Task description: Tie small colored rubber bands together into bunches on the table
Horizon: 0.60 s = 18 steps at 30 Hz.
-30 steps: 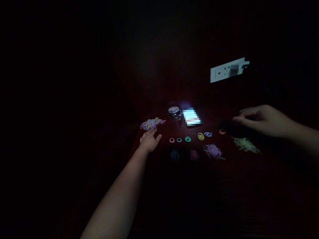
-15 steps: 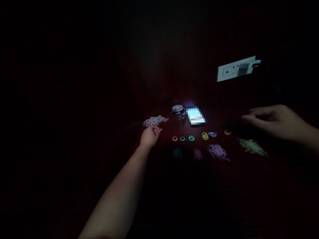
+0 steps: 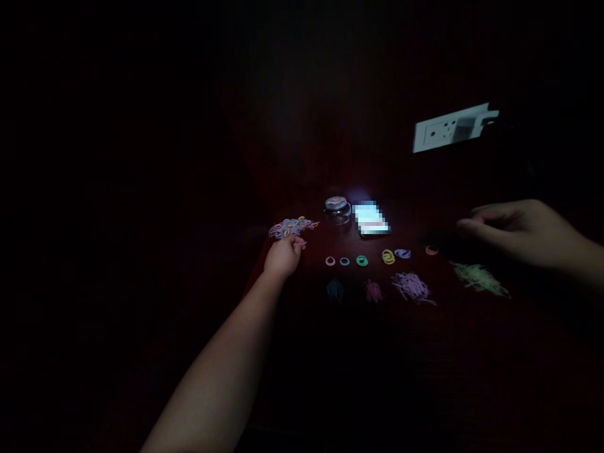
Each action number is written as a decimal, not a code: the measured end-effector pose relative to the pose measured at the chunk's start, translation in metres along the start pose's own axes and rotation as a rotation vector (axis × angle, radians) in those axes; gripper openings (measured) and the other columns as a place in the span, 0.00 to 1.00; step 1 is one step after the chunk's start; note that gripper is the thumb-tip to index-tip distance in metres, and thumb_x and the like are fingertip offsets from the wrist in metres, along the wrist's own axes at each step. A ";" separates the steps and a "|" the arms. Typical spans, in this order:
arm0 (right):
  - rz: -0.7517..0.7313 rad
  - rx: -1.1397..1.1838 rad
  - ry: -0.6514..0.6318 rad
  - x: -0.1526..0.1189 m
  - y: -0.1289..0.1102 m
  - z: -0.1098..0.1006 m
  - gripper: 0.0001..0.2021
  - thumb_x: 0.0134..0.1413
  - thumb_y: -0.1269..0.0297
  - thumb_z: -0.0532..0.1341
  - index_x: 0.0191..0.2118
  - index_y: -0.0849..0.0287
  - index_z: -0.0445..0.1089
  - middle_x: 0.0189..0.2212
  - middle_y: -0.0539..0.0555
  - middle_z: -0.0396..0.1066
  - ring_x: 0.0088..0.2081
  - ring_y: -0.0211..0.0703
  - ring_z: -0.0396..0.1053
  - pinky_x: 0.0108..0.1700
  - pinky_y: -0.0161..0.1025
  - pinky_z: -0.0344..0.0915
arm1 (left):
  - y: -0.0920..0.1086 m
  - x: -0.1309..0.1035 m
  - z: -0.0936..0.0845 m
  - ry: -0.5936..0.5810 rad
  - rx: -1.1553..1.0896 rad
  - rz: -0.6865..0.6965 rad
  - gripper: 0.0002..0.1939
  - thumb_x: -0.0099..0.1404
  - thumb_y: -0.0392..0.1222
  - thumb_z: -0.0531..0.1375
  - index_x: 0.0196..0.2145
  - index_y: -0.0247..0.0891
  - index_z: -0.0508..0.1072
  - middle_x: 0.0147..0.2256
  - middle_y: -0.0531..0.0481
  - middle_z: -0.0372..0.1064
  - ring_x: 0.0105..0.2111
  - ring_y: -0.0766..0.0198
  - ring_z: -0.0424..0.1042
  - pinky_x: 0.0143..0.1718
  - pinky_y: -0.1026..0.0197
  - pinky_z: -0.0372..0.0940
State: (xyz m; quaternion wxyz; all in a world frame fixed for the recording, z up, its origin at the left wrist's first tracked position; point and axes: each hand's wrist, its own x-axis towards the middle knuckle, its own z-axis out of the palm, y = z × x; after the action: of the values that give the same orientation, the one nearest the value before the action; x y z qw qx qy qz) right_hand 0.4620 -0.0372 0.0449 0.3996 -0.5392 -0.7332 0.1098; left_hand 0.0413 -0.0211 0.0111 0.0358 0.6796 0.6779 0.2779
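My left hand (image 3: 282, 257) is closed in a pinch, with a bit of a small pink elastic band (image 3: 302, 243) showing at the fingertips. Just beyond it lies a mixed heap of coloured elastic bands (image 3: 293, 225). Over at the right, my right hand (image 3: 526, 229) hovers with curled fingers and thumb drawn together; anything in them is hidden. Between the hands runs a row of small bands: pink (image 3: 330, 261), blue (image 3: 345, 262), green (image 3: 362, 260), yellow (image 3: 388, 257), purple (image 3: 402, 253) and orange (image 3: 431, 250).
Nearer me lie loose piles of thin strands: dark teal (image 3: 335, 289), pink (image 3: 374, 290), lilac (image 3: 413, 288) and yellow-green (image 3: 480, 279). A lidded clear jar (image 3: 338, 212) stands beside a lit phone (image 3: 371, 218). A wall socket (image 3: 443, 130) holds a plug. The surroundings are very dark.
The view has shifted slightly. My left hand stays beside the mixed heap, its wrist turned a little, still pinching the pink band. The right hand has barely moved.
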 end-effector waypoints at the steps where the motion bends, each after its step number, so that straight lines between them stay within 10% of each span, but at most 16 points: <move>1: 0.014 0.023 -0.087 0.000 0.001 0.000 0.33 0.40 0.28 0.57 0.19 0.60 0.69 0.18 0.54 0.67 0.20 0.34 0.63 0.23 0.35 0.59 | 0.000 0.000 0.000 0.005 0.005 0.001 0.09 0.65 0.41 0.55 0.37 0.42 0.76 0.38 0.49 0.78 0.38 0.60 0.75 0.42 0.63 0.66; 18: 0.065 0.061 -0.200 -0.001 -0.002 0.001 0.33 0.41 0.28 0.56 0.21 0.60 0.68 0.20 0.55 0.68 0.23 0.39 0.63 0.24 0.37 0.61 | 0.001 0.000 0.000 0.058 -0.064 0.035 0.06 0.62 0.41 0.58 0.34 0.40 0.75 0.34 0.51 0.77 0.31 0.66 0.73 0.36 0.66 0.65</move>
State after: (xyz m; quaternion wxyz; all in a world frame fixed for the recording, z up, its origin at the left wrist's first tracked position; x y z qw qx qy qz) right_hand 0.4597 -0.0391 0.0451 0.3369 -0.5365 -0.7479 0.1980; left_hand 0.0421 -0.0215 0.0110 0.0329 0.6815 0.6575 0.3197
